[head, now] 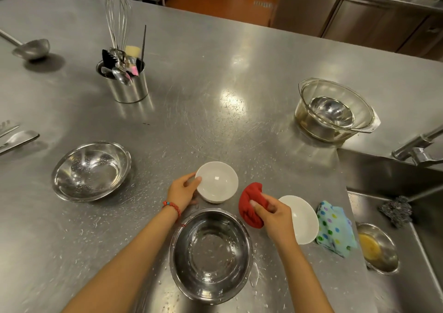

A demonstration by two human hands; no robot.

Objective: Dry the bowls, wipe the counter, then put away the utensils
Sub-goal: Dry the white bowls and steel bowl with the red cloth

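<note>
Left grip [183,190]: clasping rim of small white bowl [219,181], thumb on edge, steadying it upright on wet bench [215,125] for wiping
Right grip [273,216]: clenched around bunched red cloth [251,205], poised just beside that bowl, ready to go in
Stage: drying bowls, by the look; droplets on bench, wiping not yet done
Nearby: second white bowl [302,219] partly behind right wrist; large steel bowl [211,255] between forearms, wet, crowding the elbows; dotted cloth [335,228] by sink [383,176]
Utensils: holder [127,82] far left, well apart; ladle [31,49] lying loose beyond
</note>
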